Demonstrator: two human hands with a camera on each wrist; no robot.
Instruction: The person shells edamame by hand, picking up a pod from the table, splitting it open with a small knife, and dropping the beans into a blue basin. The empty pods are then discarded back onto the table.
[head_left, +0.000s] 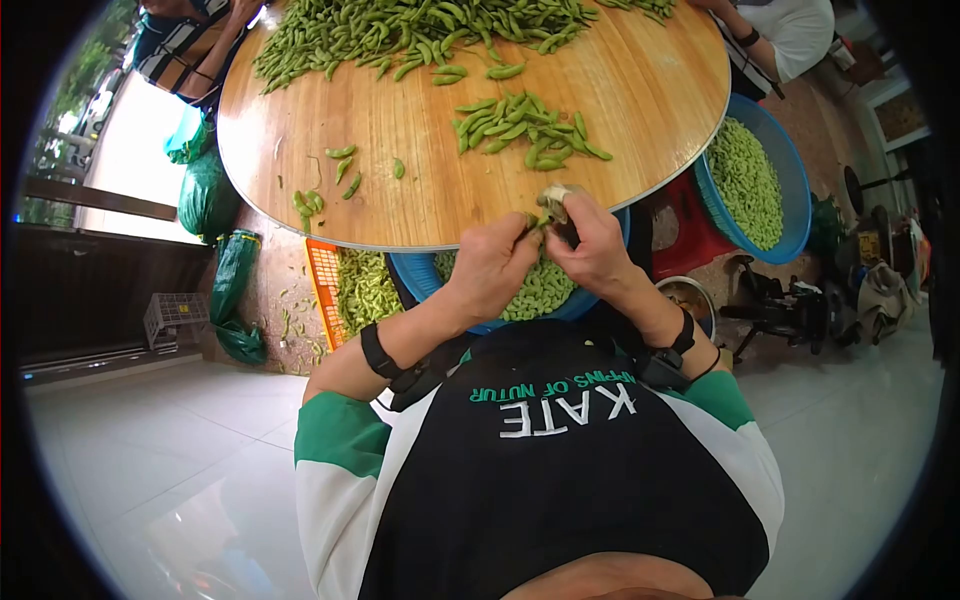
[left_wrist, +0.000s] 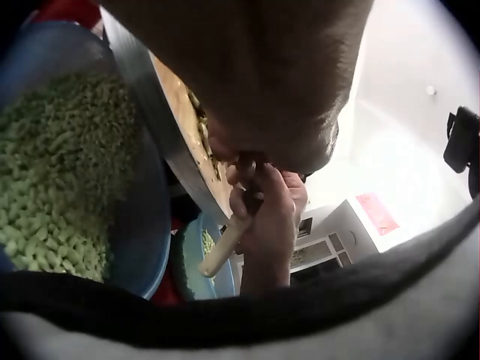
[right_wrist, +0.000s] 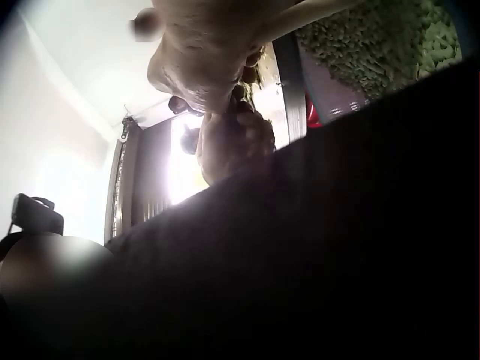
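In the head view, the left hand (head_left: 490, 265) and right hand (head_left: 592, 245) meet over the table's near edge, both pinching a small green pod (head_left: 543, 224). Something whitish (head_left: 556, 194) covers or sits at the right hand's fingertips. Beneath the hands stands a blue basin (head_left: 415, 278) of shelled green beans (head_left: 541, 293). In the left wrist view, a pale rod-like thing (left_wrist: 223, 249) juts from the right hand (left_wrist: 270, 229); whether it is a handle is unclear. The right wrist view shows the left hand (right_wrist: 234, 146) close to the right (right_wrist: 206, 49), fingertips mostly hidden.
On the round wooden table (head_left: 350, 110) lie a large pod heap (head_left: 390, 35), a smaller pile (head_left: 515, 125) and loose pods. An orange basket (head_left: 322, 280) stands left, a red stool (head_left: 685, 215) and another blue basin (head_left: 803, 190) right. Two other people sit at the far edge.
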